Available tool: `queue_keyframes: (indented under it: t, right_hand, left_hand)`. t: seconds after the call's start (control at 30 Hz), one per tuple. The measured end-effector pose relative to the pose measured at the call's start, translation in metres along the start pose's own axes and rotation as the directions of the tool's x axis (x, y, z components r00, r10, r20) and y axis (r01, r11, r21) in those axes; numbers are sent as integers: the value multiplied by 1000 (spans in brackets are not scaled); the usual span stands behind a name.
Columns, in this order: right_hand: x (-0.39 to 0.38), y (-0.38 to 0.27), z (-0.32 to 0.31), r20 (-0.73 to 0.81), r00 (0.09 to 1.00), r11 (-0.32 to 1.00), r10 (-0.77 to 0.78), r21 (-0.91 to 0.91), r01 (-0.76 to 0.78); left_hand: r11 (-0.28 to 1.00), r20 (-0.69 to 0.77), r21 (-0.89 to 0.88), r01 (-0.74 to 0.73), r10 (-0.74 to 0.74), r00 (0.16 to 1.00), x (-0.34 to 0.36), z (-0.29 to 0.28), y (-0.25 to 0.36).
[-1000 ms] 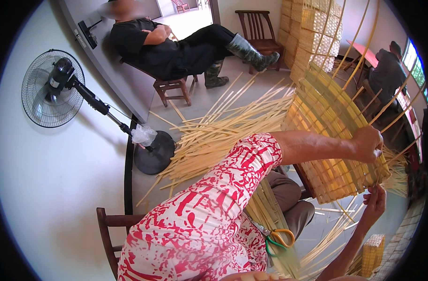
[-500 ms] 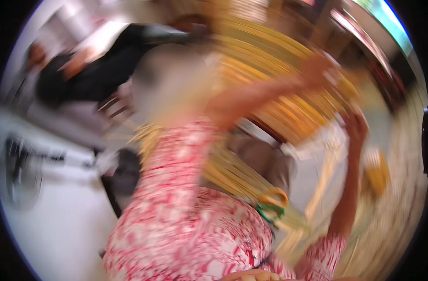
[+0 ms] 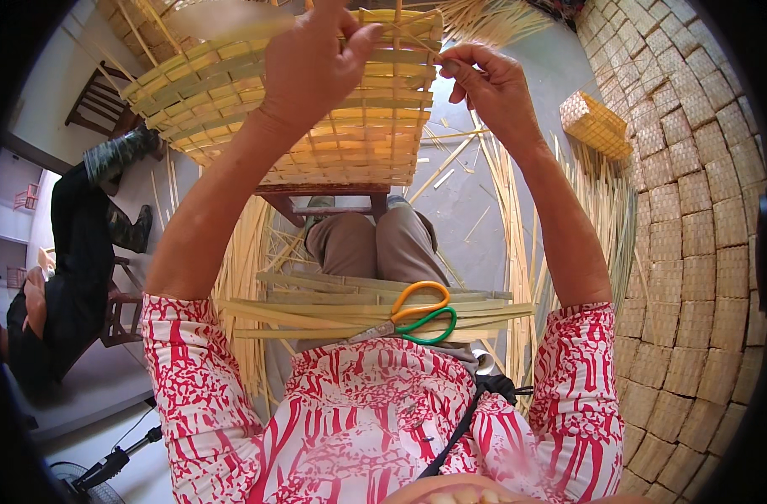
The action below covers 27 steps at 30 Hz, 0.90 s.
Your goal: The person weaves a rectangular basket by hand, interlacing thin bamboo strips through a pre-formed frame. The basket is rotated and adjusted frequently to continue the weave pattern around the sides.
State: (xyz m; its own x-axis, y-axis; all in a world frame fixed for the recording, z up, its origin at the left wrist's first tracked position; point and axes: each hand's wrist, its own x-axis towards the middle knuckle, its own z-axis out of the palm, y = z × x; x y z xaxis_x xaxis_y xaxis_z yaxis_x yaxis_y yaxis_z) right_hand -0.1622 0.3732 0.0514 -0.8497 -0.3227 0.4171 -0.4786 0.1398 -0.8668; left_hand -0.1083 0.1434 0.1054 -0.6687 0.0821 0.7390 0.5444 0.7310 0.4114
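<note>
Through the head camera I am seeing the woven basket [image 3: 341,143] sitting at the top of the view, on a dark wooden stool [image 3: 333,190], with its upper part running out of frame and a pale blur covering some of its rim. The left hand [image 3: 316,71] is lying over the basket wall; its fingertips are passing beyond the top edge, so I cannot tell what they are gripping. The right hand [image 3: 488,84] is pressing thumb and forefinger together at the basket's corner, pinching what is looking like a thin strip [image 3: 421,44]. At the left rim, a seated person [image 3: 64,227] is showing only in part, and the fan [image 3: 89,479] is being cut off below. Compared with a second ago, basket and hands are appearing nearer the centre instead of at the right; the smear of half a second ago is mostly gone.
</note>
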Motion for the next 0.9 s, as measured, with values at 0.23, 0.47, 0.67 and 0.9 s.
queue_keyframes:
  t: [0.23, 0.47, 0.67, 0.9]
  right_hand:
    - [-4, -2, 2, -6, 1000, 1000, -6, 13, 7]
    - [-12, -17, 7, -99, 994, 998, 54, -22, -57]
    - [-23, -18, 3, -125, 984, 991, 126, 53, -120]
    - [-40, -30, 42, -225, 971, 943, 83, 333, -3]
  left_hand:
    - [752, 137, 212, -624, 609, 781, 10, 30, -13]
    - [758, 166, 216, -615, 592, 789, 18, 40, -13]
    - [790, 122, 200, -580, 567, 814, 14, 40, -3]
    - [879, 6, 233, -417, 427, 904, 12, 52, 5]
